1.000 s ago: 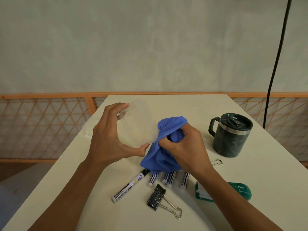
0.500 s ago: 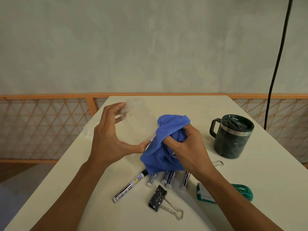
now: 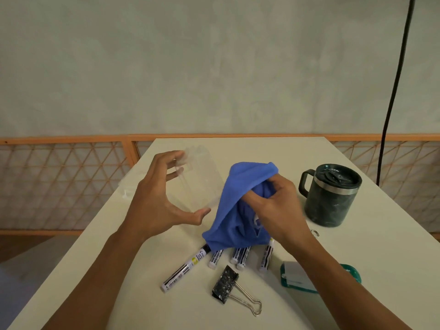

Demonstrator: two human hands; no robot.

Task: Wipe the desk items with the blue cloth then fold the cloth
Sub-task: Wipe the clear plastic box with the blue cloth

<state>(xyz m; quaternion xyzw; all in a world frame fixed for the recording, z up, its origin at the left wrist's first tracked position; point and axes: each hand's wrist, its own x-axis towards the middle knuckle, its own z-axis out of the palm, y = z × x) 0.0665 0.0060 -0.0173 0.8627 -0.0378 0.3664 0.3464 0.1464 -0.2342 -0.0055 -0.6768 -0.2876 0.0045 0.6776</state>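
The right hand point(image 3: 278, 206) grips the cloth point(image 3: 235, 206), fingers and thumb curled into its bunched blue folds; the cloth is held above the table point(image 3: 381, 270), its top edge arching over the knuckles and its lower end hanging down to just over the markers point(image 3: 240, 257). The left hand point(image 3: 154, 201) holds a clear piece point(image 3: 200, 179) of plastic, fingertips at its upper corner and thumb under its lower edge; the piece is see-through and blurred, so its exact shape is hard to tell; its right edge meets the cloth.

Below the cloth the short markers lie side by side on the table, their upper ends hidden by the fabric; a longer marker point(image 3: 185, 269) lies slanted to their left. Nearer the person lies a black clip point(image 3: 226, 284), its wire arms pointing right. A green dispenser point(image 3: 295, 277) sits partly under the right forearm. A dark lidded mug point(image 3: 331, 194) stands upright to the right of the right hand, handle facing left. Behind the table run an orange lattice rail point(image 3: 59, 182) and a pale wall; a black cable point(image 3: 392, 91) hangs at the right.
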